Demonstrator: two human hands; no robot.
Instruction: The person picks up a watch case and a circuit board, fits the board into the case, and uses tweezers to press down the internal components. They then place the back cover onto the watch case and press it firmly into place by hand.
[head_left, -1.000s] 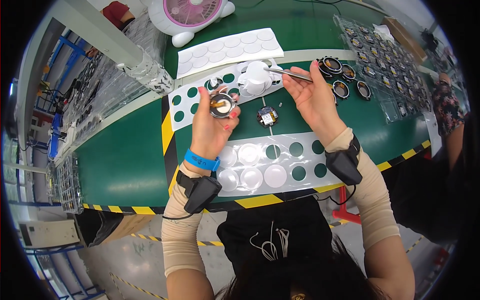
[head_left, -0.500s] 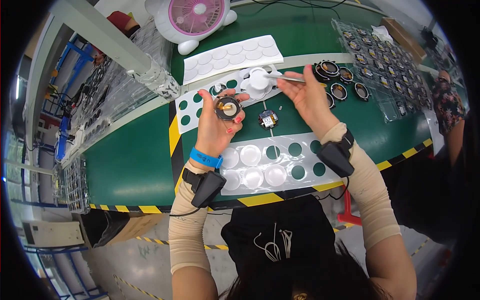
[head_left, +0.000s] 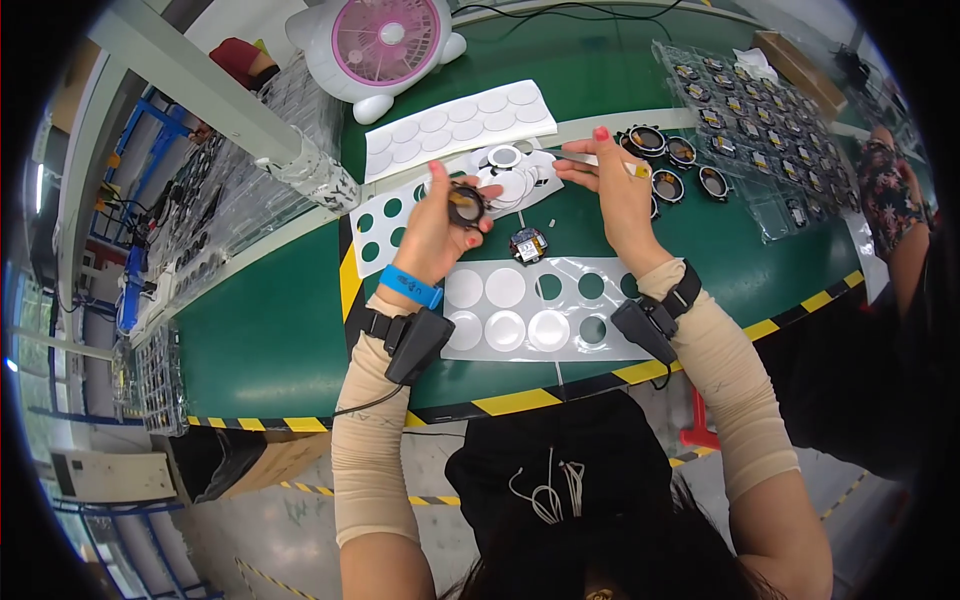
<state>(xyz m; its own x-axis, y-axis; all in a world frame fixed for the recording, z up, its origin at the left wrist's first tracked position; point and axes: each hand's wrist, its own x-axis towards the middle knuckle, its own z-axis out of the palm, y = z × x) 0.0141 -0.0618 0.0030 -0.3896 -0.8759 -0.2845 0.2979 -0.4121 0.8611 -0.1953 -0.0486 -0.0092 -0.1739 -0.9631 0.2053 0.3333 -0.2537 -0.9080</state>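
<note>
My left hand (head_left: pixel 437 225) is closed round a dark round watch case (head_left: pixel 467 204), held tilted above the table with its inside partly turned toward my right hand. My right hand (head_left: pixel 622 195) pinches a pair of metal tweezers (head_left: pixel 578 158), whose tips point left toward a loose pile of white round discs (head_left: pixel 512 186). On top of that pile's far side lies a white ring with a grey centre (head_left: pixel 503 156). Between and below my hands, a small square-ish circuit module (head_left: pixel 528 246) rests on the green table, apart from both.
A clear sheet (head_left: pixel 515 290) with white discs and round holes lies nearest me. Behind are another holed sheet (head_left: pixel 368 228), a white sheet of circles (head_left: pixel 450 128) and a pink-white fan (head_left: pixel 385 40). Several watch cases (head_left: pixel 667 186) and a module tray (head_left: pixel 770 130) stand right.
The watch case in my left hand has turned and moved slightly right. The white disc at the tweezers' tips is no longer there, and my right hand has shifted slightly.
</note>
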